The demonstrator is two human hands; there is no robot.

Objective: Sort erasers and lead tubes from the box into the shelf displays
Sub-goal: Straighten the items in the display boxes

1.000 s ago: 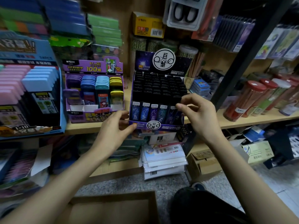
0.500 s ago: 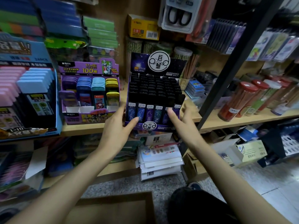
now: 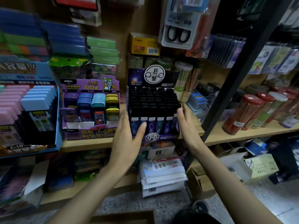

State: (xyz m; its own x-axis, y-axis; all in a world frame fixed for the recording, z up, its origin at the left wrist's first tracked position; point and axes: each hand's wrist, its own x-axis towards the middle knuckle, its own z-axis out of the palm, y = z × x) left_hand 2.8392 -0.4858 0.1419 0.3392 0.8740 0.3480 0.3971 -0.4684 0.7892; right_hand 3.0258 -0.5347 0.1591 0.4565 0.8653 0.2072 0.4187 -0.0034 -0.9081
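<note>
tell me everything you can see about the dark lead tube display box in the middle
The dark display box looks like printed cardboard, with a starry header and a round white logo. It stands upright on the wooden shelf, beside the purple display box, packed with rows of black-capped lead tubes; the front row shows blue labels. The left hand lies flat against its left front corner, the right hand against its right side.

The wooden shelf [image 3: 218,135] carries, from left to right, a blue eraser display [image 3: 57,126], a purple lead display [image 3: 90,85] just beside it, a black lead-tube display [image 3: 153,102] at the near edge, and red-lidded pencil tubs [image 3: 239,113].
</note>
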